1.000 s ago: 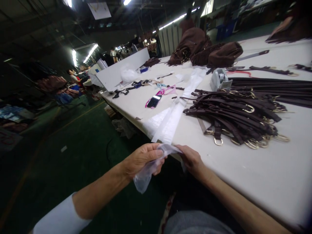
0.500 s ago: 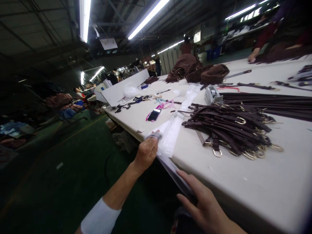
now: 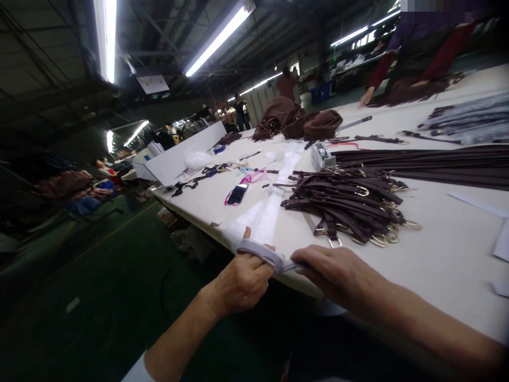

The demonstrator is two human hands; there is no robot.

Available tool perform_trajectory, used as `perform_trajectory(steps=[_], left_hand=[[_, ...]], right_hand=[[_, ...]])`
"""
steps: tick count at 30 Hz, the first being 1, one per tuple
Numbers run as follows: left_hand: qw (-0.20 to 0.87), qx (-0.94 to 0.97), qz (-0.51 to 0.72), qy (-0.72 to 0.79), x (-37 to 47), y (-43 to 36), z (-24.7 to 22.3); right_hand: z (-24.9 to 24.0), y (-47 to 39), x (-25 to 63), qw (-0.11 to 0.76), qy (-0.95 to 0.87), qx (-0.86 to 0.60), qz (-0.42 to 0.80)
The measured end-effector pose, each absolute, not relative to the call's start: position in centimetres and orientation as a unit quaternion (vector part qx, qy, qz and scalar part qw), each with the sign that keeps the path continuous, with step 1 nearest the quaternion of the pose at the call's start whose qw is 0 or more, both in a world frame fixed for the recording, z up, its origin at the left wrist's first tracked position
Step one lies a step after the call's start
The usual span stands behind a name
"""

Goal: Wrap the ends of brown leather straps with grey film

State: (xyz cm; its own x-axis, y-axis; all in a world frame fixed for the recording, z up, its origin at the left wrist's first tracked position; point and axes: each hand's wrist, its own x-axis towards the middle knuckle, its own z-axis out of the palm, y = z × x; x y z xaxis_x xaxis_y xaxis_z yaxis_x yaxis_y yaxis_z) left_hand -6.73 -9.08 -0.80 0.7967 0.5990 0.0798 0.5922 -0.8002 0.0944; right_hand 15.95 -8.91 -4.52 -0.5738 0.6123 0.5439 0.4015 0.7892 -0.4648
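My left hand (image 3: 243, 282) is closed at the table's near edge, with a pale grey film-like strip (image 3: 260, 251) looped around its fingers. To its right, my right hand (image 3: 338, 273) pinches the same strip between thumb and fingers, a short way from the loop. What the strip is made of, I cannot tell. Just beyond the hands lie long white plastic sheets or bags (image 3: 274, 204). Right of those sits a heap of dark brown straps (image 3: 345, 204) with gold-coloured metal rings and buckles.
A phone (image 3: 237, 194) with a pink cord lies left of the plastic. Brown bags (image 3: 278, 116) are heaped farther back, near a grey metal block (image 3: 321, 156). Long dark strips (image 3: 429, 164) stretch to the right. At the far right, a co-worker's hand (image 3: 366, 97) touches the table.
My right hand has come up from below the table edge to beside the left, and the strip now forms a loop around the left fingers. The view has shifted right.
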Motion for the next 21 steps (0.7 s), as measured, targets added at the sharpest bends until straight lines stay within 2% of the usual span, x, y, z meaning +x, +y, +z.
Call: perform_trajectory(steps=[2,4,6,8,9,11,13,16,19,21], left_hand=[[0.084,0.939,0.063,0.328,-6.4,-10.2,-0.4],[0.169,0.908,0.103,0.369,-5.8,-11.4,0.3],[0.334,0.838,0.171,0.397,-5.2,-12.4,1.4],[0.511,0.715,0.290,0.379,-4.4,-12.6,2.8],[0.567,0.646,0.363,0.361,-4.1,-12.3,3.6],[0.595,0.531,0.504,0.332,-3.5,-11.1,5.1],[0.564,0.472,0.594,0.327,-3.4,-9.2,6.1],[0.511,0.470,0.647,0.316,-3.8,-6.1,5.9],[0.467,0.514,0.638,0.333,-4.6,-4.0,3.9],[0.444,0.540,0.619,0.358,-5.1,-3.5,2.9]], right_hand=[[-2.2,-7.3,17.2,0.316,-0.902,-0.246,0.161],[-0.2,-5.4,17.7,0.291,-0.907,-0.206,0.224],[0.5,-3.7,17.0,0.274,-0.871,-0.164,0.374],[-0.5,-3.0,15.1,0.257,-0.780,-0.124,0.557],[-1.5,-3.1,13.8,0.253,-0.725,-0.113,0.630],[-4.5,-4.5,10.8,0.277,-0.634,-0.133,0.710],[-7.9,-6.7,8.3,0.283,-0.563,-0.167,0.759],[-12.0,-9.9,7.0,0.372,-0.486,-0.273,0.742],[-13.6,-11.5,8.6,0.463,-0.561,-0.371,0.577],[-13.7,-11.5,10.3,0.475,-0.645,-0.391,0.454]])
